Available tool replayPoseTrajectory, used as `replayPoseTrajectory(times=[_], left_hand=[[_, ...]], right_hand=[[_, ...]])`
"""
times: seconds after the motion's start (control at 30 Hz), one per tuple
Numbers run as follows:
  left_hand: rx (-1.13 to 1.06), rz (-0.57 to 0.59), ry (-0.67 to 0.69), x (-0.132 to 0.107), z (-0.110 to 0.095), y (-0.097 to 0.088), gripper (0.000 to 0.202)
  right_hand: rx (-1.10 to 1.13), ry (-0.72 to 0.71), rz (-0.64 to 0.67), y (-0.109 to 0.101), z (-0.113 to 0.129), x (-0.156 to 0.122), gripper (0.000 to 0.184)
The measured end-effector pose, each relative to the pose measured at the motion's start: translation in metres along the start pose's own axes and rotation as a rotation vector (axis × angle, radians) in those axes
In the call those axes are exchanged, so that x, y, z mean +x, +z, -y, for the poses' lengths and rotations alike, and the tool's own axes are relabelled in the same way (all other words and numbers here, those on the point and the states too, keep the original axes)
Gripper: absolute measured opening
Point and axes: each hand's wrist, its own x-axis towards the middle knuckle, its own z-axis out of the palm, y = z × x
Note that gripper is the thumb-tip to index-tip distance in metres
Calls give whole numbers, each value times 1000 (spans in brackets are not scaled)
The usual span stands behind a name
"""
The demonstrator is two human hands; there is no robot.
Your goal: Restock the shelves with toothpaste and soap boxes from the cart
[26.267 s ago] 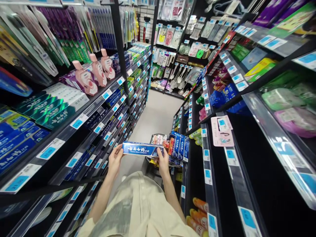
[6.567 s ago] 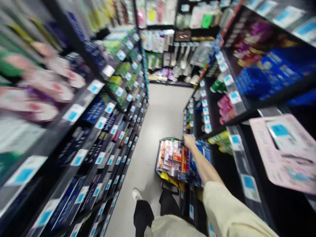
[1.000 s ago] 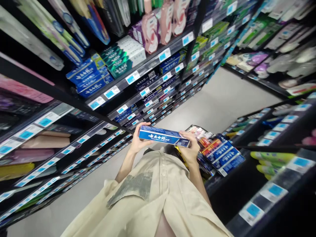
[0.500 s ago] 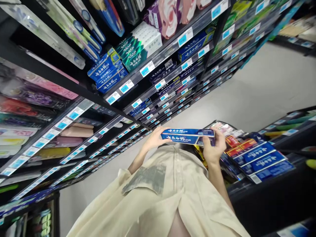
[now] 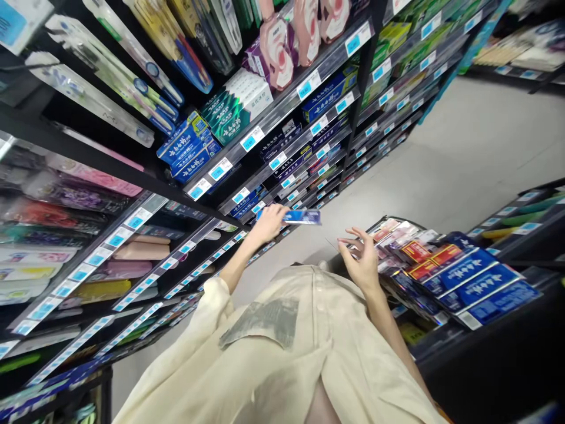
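Observation:
My left hand (image 5: 270, 221) grips one end of a blue toothpaste box (image 5: 301, 217) and holds it out toward the shelves on the left. My right hand (image 5: 362, 259) hangs free below the box with its fingers spread and nothing in them. Just right of that hand is a basket (image 5: 399, 242) packed with red and blue boxes, with several blue toothpaste boxes (image 5: 472, 282) stacked on its near side. On a left shelf sit matching blue toothpaste boxes (image 5: 188, 147).
Black shelving with blue price tags (image 5: 220, 169) lines the left. It carries green toothpaste boxes (image 5: 236, 106), pink bottles (image 5: 276, 47) and hanging toothbrushes (image 5: 132, 53). A grey floor aisle (image 5: 463, 165) runs ahead. A dark shelf unit (image 5: 521, 235) stands on the right.
My right hand has let go of the blue box and opened. My left hand alone has carried the box up and left toward the shelves.

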Motion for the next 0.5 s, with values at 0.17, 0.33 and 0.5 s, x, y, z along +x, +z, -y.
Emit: replayPoseTrajectory(times=[0.17,0.33,0.5], left_hand=[[219,-225,-338,10,71,-58,50],[376,-268,-570,5,131,-89,56],[363,-192,-774,5,170,-93,57]], right_hand=[[-105,103,62,-21,-21,-12,35],[-144,115,151,-28,-37,-26,33],[-189,71,178,-22,-36,-27,32]])
